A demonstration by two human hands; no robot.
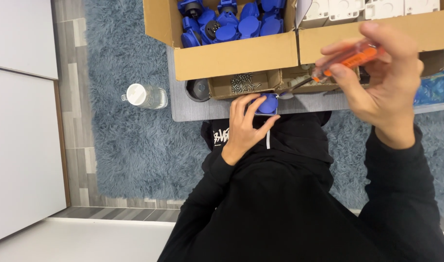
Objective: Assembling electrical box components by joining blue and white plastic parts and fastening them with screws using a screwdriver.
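Observation:
My left hand grips a blue socket part at the near edge of the grey table. My right hand is raised to the right and holds a screwdriver with an orange see-through handle. Its metal shaft slants down to the left, and the tip sits right by the blue part. Just behind the part stands a small cardboard tray of screws.
A large cardboard box of several blue socket parts stands at the back, with a second box of white parts to its right. A clear bottle with a white cap lies on the blue-grey rug. White cabinets line the left.

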